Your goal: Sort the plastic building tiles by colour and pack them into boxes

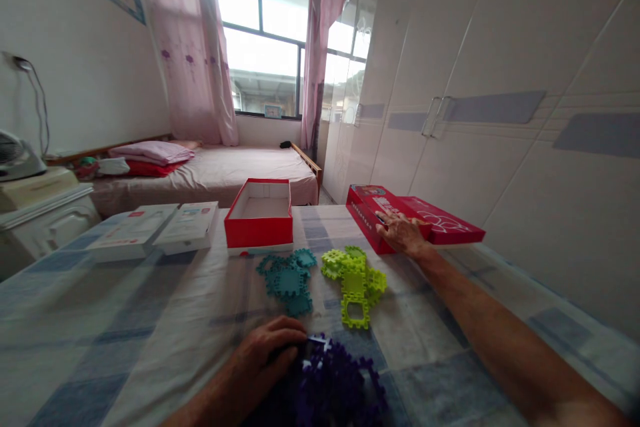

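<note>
My left hand rests on the cloth with its fingers loosely extended, fingertips at the left edge of a pile of dark purple interlocking tiles. My right hand reaches forward and lies with spread fingers on a red box at the right. Between the hands and farther off are two small heaps: teal interlocking tiles and lime green ones, some with open centres. A few white bits show at the purple pile's top left.
An open red box with a white inside stands behind the teal tiles. Two white boxes lie to its left. A flat red box sits beside the right-hand box. All are on a checked tablecloth; a bed and wardrobe stand beyond.
</note>
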`<state>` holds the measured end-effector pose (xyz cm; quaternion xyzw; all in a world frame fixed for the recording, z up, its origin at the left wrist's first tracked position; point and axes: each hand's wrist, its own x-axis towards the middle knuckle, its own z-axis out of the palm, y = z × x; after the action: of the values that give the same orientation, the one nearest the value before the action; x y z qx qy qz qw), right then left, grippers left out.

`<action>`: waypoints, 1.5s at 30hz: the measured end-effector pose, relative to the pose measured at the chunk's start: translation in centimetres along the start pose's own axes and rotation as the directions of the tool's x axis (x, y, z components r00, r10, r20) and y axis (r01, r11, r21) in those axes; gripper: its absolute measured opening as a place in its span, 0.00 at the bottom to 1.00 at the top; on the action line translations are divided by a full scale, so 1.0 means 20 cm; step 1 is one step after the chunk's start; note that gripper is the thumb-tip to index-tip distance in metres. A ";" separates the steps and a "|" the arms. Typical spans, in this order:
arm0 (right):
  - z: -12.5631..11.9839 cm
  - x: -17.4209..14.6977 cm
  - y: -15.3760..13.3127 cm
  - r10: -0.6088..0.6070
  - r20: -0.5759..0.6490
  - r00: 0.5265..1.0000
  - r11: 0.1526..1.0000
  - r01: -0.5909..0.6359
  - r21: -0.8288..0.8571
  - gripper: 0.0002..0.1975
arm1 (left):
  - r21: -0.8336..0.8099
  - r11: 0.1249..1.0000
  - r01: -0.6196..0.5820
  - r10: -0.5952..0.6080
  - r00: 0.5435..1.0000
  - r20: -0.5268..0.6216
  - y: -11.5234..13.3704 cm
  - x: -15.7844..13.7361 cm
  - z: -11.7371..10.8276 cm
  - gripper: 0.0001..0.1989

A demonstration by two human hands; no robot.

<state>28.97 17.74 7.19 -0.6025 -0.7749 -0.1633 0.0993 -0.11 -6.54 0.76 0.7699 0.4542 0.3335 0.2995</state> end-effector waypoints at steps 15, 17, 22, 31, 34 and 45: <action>-0.08 -0.01 -0.05 -0.040 -0.078 0.996 0.997 0.044 0.057 0.30 | -0.032 0.999 0.004 -0.005 1.000 -0.024 0.04 0.01 -0.01 0.12; -0.13 -0.04 -0.17 -0.131 -0.219 0.967 0.976 0.164 0.141 0.28 | -0.030 1.000 0.002 -0.003 1.000 -0.028 0.04 0.01 -0.01 0.12; -0.25 -0.08 -0.62 -0.457 -0.256 0.852 0.727 0.523 0.444 0.28 | -0.030 0.999 -0.017 0.016 1.000 -0.024 0.01 0.01 0.00 0.11; -0.21 0.07 -1.19 -0.480 -0.060 0.875 0.759 0.448 0.472 0.23 | 0.001 1.000 -0.017 0.017 0.999 -0.028 -0.01 0.00 0.00 0.13; -0.22 0.09 -1.18 -0.381 -0.074 0.922 0.793 0.367 0.487 0.14 | -0.015 1.000 -0.004 0.004 0.999 -0.035 0.00 0.00 0.00 0.12; -0.54 -0.03 -0.67 -0.221 -0.346 0.912 0.691 0.397 0.604 0.12 | 0.041 0.999 -0.005 0.007 0.999 -0.048 0.02 0.00 -0.01 0.12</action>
<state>15.76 10.33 15.23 -0.3621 -0.8538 0.0344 0.3723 0.01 -6.70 1.14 0.7690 0.4657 0.3435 0.2717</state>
